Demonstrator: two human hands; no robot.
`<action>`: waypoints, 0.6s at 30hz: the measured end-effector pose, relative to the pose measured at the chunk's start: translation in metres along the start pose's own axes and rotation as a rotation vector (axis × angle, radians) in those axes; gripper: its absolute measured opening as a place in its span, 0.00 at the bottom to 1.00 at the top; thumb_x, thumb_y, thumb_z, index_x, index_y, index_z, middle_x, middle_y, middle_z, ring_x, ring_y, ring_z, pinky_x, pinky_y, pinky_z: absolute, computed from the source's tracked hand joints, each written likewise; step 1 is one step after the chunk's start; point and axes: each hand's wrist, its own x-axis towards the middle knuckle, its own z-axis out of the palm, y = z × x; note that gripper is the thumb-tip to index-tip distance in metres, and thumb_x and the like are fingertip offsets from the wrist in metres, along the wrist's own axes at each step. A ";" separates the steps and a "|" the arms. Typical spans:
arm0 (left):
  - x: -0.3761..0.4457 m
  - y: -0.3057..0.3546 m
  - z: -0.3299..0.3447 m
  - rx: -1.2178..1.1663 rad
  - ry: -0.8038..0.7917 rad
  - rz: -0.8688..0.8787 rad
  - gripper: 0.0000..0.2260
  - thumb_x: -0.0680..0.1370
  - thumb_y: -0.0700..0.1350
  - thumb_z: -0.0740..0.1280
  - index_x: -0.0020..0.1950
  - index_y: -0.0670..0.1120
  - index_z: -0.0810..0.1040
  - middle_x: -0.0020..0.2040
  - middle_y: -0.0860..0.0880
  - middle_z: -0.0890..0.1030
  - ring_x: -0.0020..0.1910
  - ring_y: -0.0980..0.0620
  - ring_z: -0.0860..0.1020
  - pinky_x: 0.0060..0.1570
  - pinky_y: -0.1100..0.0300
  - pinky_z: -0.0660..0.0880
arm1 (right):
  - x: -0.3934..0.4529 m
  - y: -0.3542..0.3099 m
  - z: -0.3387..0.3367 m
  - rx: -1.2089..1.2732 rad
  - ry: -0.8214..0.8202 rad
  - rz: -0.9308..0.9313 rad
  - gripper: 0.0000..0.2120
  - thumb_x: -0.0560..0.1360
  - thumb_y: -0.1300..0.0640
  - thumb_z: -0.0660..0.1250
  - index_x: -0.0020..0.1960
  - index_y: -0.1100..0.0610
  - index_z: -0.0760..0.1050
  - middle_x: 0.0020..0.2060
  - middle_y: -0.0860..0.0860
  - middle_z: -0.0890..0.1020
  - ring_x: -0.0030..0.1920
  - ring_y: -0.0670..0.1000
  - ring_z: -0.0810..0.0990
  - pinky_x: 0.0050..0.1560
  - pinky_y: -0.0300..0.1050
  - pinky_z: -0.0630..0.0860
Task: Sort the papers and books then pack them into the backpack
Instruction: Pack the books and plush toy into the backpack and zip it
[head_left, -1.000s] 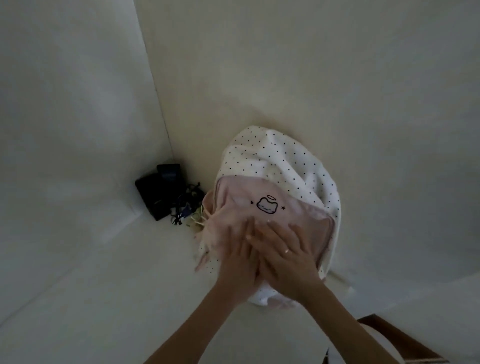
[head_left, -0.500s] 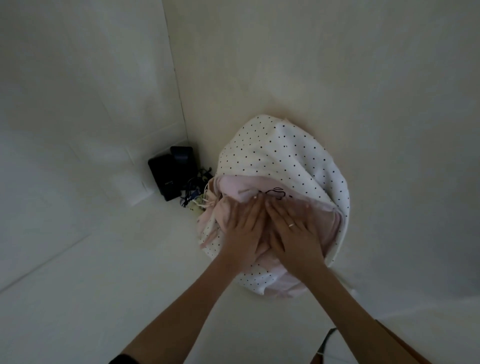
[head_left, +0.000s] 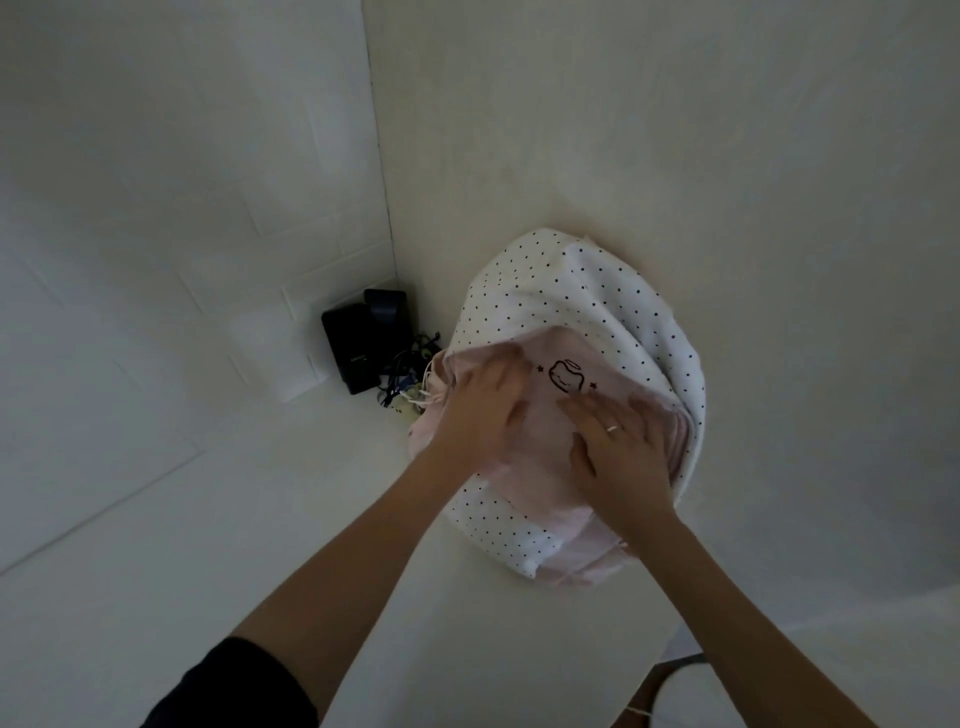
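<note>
Fabric makes up nearly everything under the hands: a soft, rounded backpack (head_left: 582, 312) of white cloth scattered with small dark dots, with a pale pink front panel (head_left: 540, 462) on which a small outlined figure with a halo and two little stars is printed. The backpack is laid on a pale, smooth surface (head_left: 260, 545), pushed up against the light wall (head_left: 675, 130) at the surface's far edge, close to the corner where two walls meet. The pink panel is wrinkled and slack, and pale drawstrings are seen hanging at its left side.

The left hand (head_left: 483, 405) is laid flat on the left part of the pink panel, its fingers extended and held close together; it is somewhat blurred. The right hand (head_left: 618, 447) is pressed on the right part of the panel, fingers straight and slightly spread, a ring worn on one of them. Nothing is gripped by either hand. A dark sleeve (head_left: 234, 686) is visible on the left arm at the lower edge of the view.

Just left of the backpack, in the far corner, a black boxy device (head_left: 358, 345) is stood against the wall, with a tangle of dark cables (head_left: 405, 374) between it and the bag. A dark curved rim (head_left: 670, 680) is partly seen at the lower right.
</note>
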 end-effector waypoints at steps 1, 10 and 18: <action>-0.002 -0.001 -0.003 0.032 0.172 -0.016 0.21 0.72 0.47 0.61 0.64 0.43 0.66 0.62 0.41 0.75 0.62 0.45 0.69 0.56 0.45 0.75 | 0.004 -0.005 -0.009 -0.009 0.108 -0.017 0.20 0.71 0.61 0.59 0.61 0.51 0.73 0.61 0.50 0.80 0.64 0.51 0.74 0.66 0.53 0.61; 0.038 0.018 -0.010 0.136 -0.300 -0.128 0.39 0.74 0.67 0.55 0.77 0.53 0.40 0.78 0.47 0.41 0.77 0.48 0.39 0.69 0.33 0.34 | 0.041 0.022 -0.016 -0.448 -0.013 0.061 0.30 0.75 0.57 0.61 0.75 0.46 0.58 0.76 0.45 0.58 0.76 0.49 0.53 0.72 0.67 0.42; 0.046 0.001 -0.052 -0.008 -0.400 -0.057 0.27 0.77 0.50 0.63 0.75 0.53 0.59 0.77 0.47 0.58 0.75 0.48 0.57 0.73 0.44 0.54 | 0.039 0.012 -0.031 -0.312 -0.158 0.094 0.25 0.72 0.58 0.59 0.67 0.45 0.71 0.75 0.48 0.60 0.76 0.50 0.53 0.70 0.70 0.42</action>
